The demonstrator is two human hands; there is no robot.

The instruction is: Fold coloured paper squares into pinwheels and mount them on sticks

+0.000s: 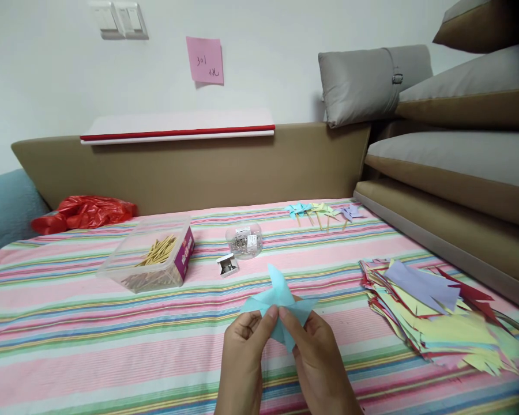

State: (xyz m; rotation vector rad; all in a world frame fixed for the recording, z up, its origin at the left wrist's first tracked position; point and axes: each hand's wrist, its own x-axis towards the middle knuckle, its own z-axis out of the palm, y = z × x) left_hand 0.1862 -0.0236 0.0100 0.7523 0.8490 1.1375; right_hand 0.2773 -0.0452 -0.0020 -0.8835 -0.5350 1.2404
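A light blue paper pinwheel [278, 294] is held up above the striped cloth, its pointed blades spread around the centre. My left hand [247, 343] pinches it from the left with the thumb pressed near its middle. From the right, my right hand [309, 340] grips it too, and both thumb tips nearly meet at the centre. The fingers behind the paper are hidden. Just beyond the pinwheel lie a small open white box [228, 265] with dark metal bits and a round clear container [244, 241] of small metal pieces.
A clear plastic box [145, 276] of wooden sticks stands at the left. Cut coloured paper sheets [436, 317] are heaped at the right. Several finished pinwheels on sticks [320, 210] lie at the back, and a red plastic bag [84, 213] sits far left. Stacked cushions [458, 158] border the right.
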